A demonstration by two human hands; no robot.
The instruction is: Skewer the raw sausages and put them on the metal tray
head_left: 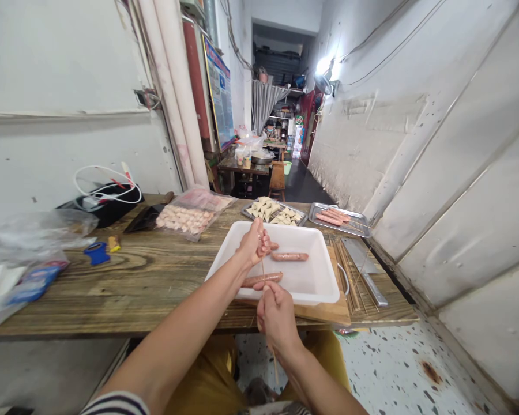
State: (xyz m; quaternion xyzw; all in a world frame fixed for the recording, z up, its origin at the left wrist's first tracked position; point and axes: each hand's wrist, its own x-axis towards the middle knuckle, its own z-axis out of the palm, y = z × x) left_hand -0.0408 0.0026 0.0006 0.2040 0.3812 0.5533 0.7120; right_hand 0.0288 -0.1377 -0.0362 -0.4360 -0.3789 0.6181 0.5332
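My left hand (255, 241) is closed above a white plastic tub (322, 276), its fingers wrapped round a sausage that they mostly hide. A thin bamboo skewer (263, 266) runs up to the underside of that hand. Lower down, at the tub's near rim, my right hand (279, 314) pinches the skewer, whose other end sticks out below toward my lap. Inside the tub, one sausage (289, 256) lies beyond my hands and another sausage (268, 279) lies near the front wall. Part of a further sausage shows beside my left fingers.
Right of the tub lie loose skewers (350, 276) and a cleaver (365, 271) on the wooden table (155, 294). Behind stand a metal tray (305, 219) of folded pale triangular pieces and a tray (365, 227) of skewered sausages. A bag of pinkish food (185, 219) lies left.
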